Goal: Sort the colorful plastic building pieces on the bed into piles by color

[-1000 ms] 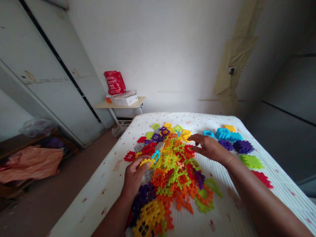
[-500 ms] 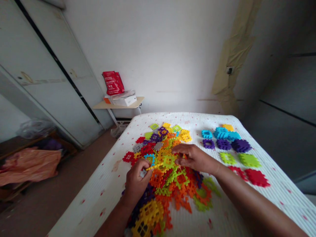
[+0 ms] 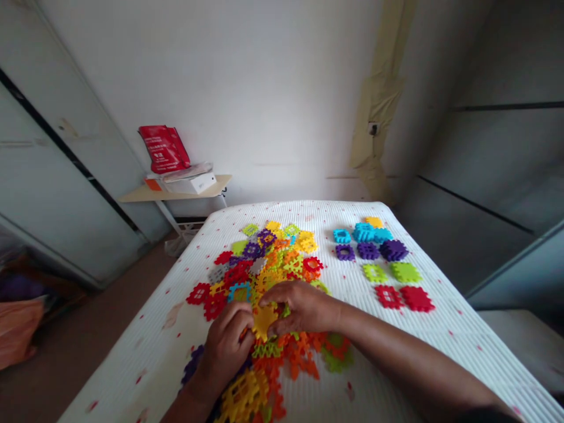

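Yellow toothed tile (image 3: 265, 322): looks like light, stiff plastic, maybe slick, hard to break; best taken by opposite notched edges. Sits between both hands, over the mixed tile pile (image 3: 269, 278); can't tell if touching it. Left hand (image 3: 230, 336) curled, pinching its left edge; right hand (image 3: 302, 306) pinching upper and right edges, thumb below. Colour-grouped tiles (image 3: 393, 251) well apart, right.

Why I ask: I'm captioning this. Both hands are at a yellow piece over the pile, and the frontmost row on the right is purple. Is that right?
Not quite: the head view shows that the frontmost row on the right is red. The left hand and right hand are indeed at a yellow piece over the pile.
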A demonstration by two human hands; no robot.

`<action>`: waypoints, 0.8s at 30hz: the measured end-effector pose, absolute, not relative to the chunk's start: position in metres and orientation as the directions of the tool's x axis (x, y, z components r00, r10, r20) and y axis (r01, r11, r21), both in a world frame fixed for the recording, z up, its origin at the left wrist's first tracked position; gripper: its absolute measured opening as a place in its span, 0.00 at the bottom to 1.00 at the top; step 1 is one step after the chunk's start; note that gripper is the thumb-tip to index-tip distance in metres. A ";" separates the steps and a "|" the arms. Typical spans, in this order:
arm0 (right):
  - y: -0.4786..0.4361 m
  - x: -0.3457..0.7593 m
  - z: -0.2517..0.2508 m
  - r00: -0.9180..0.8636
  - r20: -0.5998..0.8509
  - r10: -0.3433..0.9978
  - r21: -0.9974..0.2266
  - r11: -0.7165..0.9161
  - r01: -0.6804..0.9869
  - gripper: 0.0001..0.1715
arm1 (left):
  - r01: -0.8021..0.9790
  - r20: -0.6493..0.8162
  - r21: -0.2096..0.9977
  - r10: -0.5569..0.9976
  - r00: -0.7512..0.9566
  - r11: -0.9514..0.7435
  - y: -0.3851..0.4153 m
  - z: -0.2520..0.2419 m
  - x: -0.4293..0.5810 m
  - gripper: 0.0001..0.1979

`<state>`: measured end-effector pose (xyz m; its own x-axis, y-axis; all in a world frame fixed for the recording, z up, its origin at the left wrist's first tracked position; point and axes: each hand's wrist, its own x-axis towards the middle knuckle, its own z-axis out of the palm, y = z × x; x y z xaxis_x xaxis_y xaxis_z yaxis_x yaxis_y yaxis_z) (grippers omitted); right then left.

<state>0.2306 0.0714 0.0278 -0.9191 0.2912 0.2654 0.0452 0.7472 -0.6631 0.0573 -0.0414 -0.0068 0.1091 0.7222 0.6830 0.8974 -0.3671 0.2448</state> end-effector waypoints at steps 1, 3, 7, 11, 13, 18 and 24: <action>0.071 0.230 0.027 -0.924 0.264 0.277 -0.645 0.763 0.044 0.26 | 0.901 0.688 0.229 0.716 0.119 -0.369 -0.041 -0.007 0.057 0.11; 0.070 0.228 0.026 -0.933 0.260 0.249 -0.612 0.790 0.040 0.26 | 0.906 0.698 0.202 0.704 0.132 -0.371 -0.040 -0.007 0.057 0.11; 0.068 0.226 0.024 -0.953 0.219 0.208 -0.547 0.835 0.056 0.24 | 0.911 0.704 0.192 0.698 0.133 -0.366 -0.042 -0.006 0.057 0.10; 0.061 0.223 0.027 -0.961 0.185 0.205 -0.510 0.856 0.085 0.21 | 0.912 0.718 0.174 0.682 0.141 -0.371 -0.041 -0.007 0.057 0.10; 0.057 0.224 0.033 -0.963 0.171 0.207 -0.490 0.866 0.099 0.23 | 0.914 0.744 0.136 0.648 0.160 -0.381 -0.039 -0.009 0.056 0.09; 0.093 0.256 0.064 -0.867 0.305 0.393 -0.477 0.852 0.218 0.32 | 0.937 0.794 0.074 0.589 0.152 -0.342 -0.036 -0.014 0.048 0.10; 0.235 0.350 0.097 -0.336 0.486 0.807 -0.296 0.514 0.806 0.33 | 0.933 0.775 0.096 0.614 0.149 -0.348 -0.036 -0.017 0.044 0.06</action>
